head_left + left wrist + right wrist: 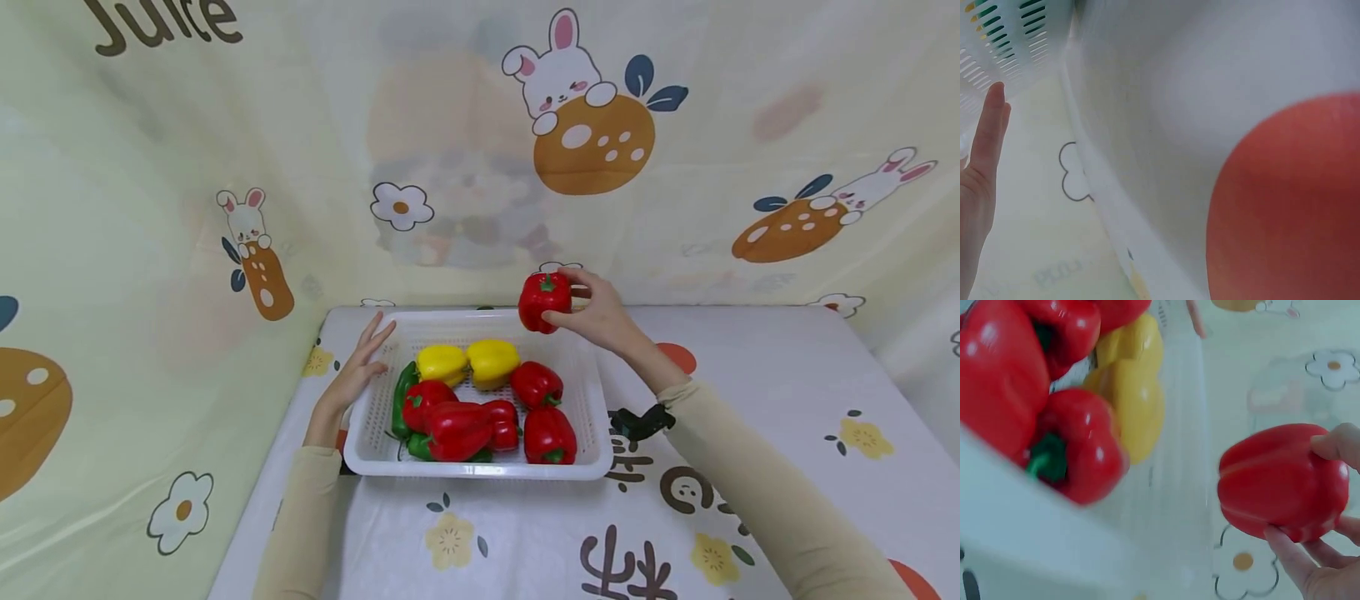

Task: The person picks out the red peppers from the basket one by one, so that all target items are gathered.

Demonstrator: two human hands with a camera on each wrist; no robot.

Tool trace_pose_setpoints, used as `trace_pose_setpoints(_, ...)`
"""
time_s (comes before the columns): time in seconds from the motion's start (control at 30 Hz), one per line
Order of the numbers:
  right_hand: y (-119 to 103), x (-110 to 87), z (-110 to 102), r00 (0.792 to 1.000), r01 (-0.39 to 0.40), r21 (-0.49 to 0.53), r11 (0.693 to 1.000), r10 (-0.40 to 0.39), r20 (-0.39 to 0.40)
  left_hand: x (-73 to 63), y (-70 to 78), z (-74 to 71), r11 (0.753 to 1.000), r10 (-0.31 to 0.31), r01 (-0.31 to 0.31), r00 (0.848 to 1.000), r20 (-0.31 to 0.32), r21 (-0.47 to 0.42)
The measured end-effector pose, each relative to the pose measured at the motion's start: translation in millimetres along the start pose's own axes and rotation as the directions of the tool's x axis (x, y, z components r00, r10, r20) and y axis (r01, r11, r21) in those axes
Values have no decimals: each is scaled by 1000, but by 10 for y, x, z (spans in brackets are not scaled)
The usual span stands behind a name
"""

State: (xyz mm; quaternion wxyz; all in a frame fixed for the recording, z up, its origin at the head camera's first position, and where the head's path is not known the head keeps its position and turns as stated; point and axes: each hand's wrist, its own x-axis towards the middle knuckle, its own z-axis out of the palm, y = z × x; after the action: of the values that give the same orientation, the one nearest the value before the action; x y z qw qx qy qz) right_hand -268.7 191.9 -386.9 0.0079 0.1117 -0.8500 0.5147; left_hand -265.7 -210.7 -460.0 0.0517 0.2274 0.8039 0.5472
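My right hand (600, 315) grips a red bell pepper (545, 302) between thumb and fingers, over the far right part of a white plastic basket (480, 470). The right wrist view shows the held pepper (1282, 481) from the side, fingertips spread around it. On the basket's left rim rests my left hand (352, 379), fingers extended; its fingers (990, 128) lie along the slotted wall in the left wrist view. Inside the basket are two yellow bell peppers (492, 363), several red bell peppers (550, 435) and a long green pepper (403, 400), with more green partly hidden under the red ones.
The basket stands on a table with a white printed cloth (750, 433). Behind and to the left, a pale curtain (315, 150) with rabbit and flower prints hangs close to the table edge. A black strap device (641, 422) sits at my right wrist.
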Motion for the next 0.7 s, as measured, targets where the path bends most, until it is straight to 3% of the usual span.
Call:
trace_pose_setpoints(0.3, 235, -86, -316, 988, -20, -66, 998, 10, -154, -13, 17, 5, 1000, -14, 14, 1000, -8, -11)
trace_pose_setpoints(0.7, 489, -206, -481, 978, -65, -70, 995, 50, -204, -13, 14, 10, 1000, 15, -15, 1000, -5, -9)
